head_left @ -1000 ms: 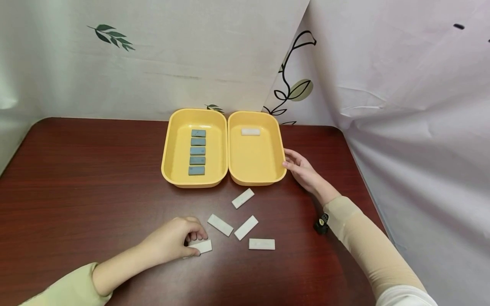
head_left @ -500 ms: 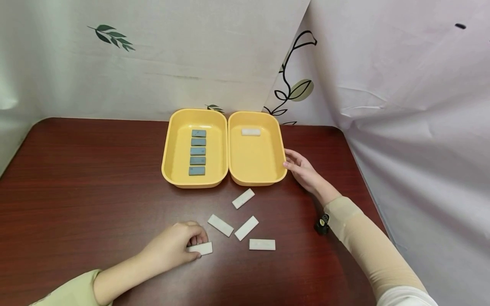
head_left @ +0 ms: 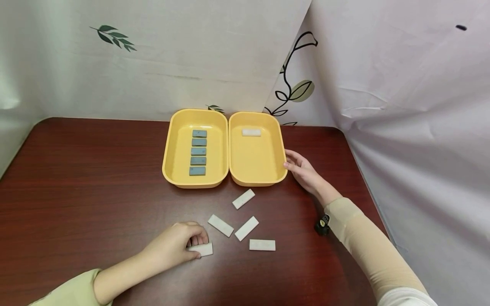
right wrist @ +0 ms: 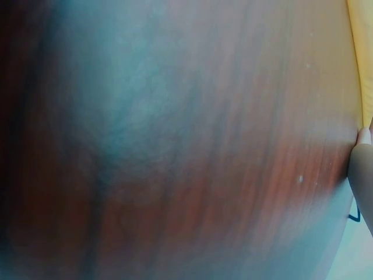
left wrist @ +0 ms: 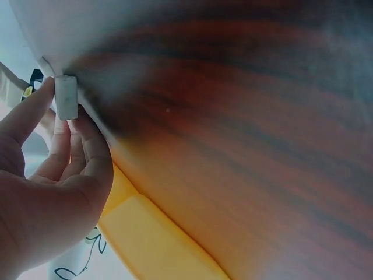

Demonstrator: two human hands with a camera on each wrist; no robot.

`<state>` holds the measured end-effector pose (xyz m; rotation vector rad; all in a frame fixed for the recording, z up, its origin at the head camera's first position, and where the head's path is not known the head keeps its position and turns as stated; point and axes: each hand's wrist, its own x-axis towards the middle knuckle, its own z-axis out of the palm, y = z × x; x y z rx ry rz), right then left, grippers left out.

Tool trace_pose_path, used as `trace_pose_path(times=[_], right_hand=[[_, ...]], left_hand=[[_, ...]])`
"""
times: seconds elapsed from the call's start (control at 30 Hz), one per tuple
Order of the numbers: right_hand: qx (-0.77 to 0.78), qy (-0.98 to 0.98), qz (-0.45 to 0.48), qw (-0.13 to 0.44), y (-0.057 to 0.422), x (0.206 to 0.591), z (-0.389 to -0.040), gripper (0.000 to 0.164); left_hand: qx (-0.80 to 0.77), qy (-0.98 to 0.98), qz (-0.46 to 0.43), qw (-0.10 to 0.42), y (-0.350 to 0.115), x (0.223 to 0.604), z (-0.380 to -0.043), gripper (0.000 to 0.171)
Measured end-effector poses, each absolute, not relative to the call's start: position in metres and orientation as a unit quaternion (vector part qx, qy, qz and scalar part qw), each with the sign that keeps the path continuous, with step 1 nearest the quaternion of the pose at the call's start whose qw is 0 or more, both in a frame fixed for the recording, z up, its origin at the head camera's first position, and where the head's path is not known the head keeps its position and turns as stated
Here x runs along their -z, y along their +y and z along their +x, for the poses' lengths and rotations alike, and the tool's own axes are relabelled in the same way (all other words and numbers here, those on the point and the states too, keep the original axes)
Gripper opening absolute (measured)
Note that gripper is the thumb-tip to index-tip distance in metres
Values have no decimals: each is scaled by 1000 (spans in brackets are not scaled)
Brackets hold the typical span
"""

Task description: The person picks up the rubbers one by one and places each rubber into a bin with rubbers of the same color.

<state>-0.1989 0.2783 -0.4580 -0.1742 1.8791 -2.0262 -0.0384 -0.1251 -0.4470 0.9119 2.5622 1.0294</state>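
In the head view my left hand pinches a small white rectangular tile by its left end, low over the table. The left wrist view shows that tile end-on between thumb and fingertips. At the outer side of the right yellow tray, my right hand grips the rim, thumb over the edge and fingers against the outside wall, their tips partly hidden. Loose white tiles lie near the left hand: one tilted tile, another, a level one and one below the trays.
Beside it stands the left yellow tray, holding several blue-grey tiles in a column. One white tile lies at the back of the right tray. The brown table meets hanging patterned cloth behind and at the right.
My left hand has shifted slightly downward, closing thumb and fingers on the end of the white tile, which has slid a little with it. The right hand stays at the tray.
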Motion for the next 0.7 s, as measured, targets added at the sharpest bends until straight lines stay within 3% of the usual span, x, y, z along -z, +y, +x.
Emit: trace_pose_path(times=[0.7], right_hand=[[716,671,-62,183,279,458,-199,62]], left_hand=[[-366,866,325,105,-124,438,-46,37]])
